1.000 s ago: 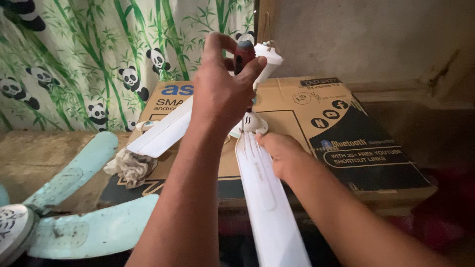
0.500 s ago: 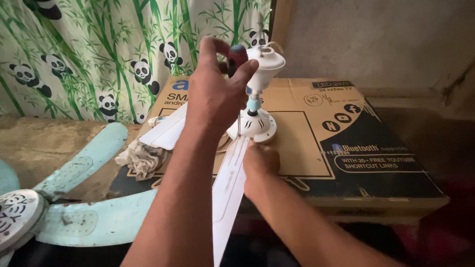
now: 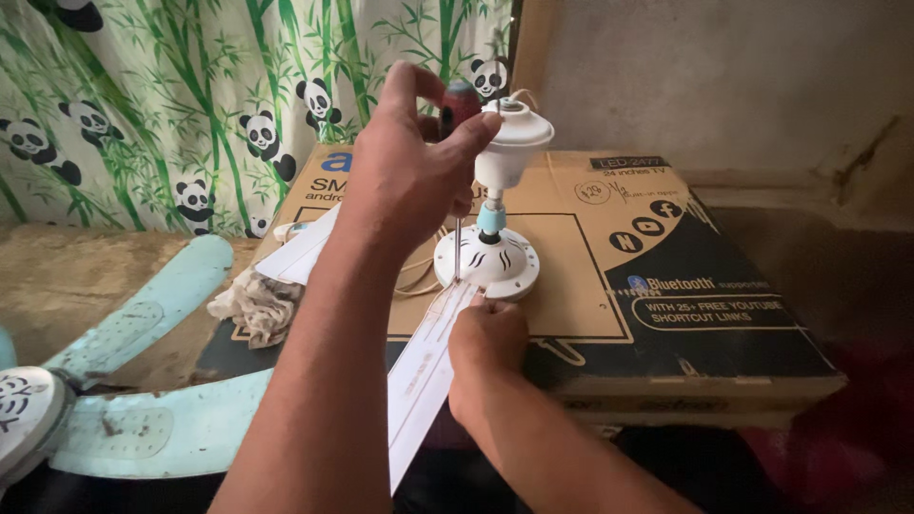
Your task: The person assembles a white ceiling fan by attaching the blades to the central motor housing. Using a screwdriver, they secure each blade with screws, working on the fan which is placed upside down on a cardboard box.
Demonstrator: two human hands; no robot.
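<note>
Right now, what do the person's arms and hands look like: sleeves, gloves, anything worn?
Both arms are bare from where they enter the picture to the fingertips: no sleeve shows on either forearm. The left hand and the right hand wear no gloves. No watch, band or ring can be seen on either wrist or on the fingers in view. No tape, markings or bandages show.

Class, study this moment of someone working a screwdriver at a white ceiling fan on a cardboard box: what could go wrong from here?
The screwdriver tip sits close to the right hand steadying the white blade; a slip could jab a finger. The blade juts past the cardboard box edge unsupported, so it might sag or twist. The left hand blocks part of the view.
</note>
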